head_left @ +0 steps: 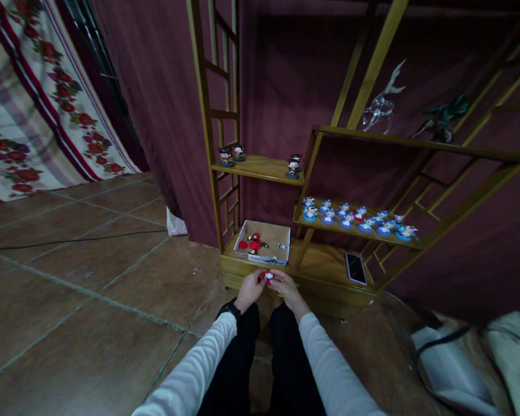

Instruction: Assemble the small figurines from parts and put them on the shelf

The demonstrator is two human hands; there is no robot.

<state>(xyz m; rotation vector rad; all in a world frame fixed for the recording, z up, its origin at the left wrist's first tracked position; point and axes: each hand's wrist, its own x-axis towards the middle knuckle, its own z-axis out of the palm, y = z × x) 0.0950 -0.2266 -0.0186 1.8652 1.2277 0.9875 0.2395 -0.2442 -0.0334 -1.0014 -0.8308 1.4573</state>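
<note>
My left hand (250, 286) and my right hand (286, 286) meet in front of a low wooden shelf unit (329, 263). Both pinch one small figurine (268, 276) with red and white parts between their fingertips. Just beyond the hands sits an open cardboard box (281, 234) with a few red-based figurines (252, 242) inside. Several blue-based figurines (351, 218) stand in rows on the middle right shelf. Three dark figurines (231, 155) stand on the upper left shelf.
A phone (356, 268) lies face up on the bottom board right of the box. A glass deer (379, 107) and a green ornament (446, 118) stand on the top shelf. Bags (472, 358) lie at lower right. A cable (69, 240) crosses the tiled floor.
</note>
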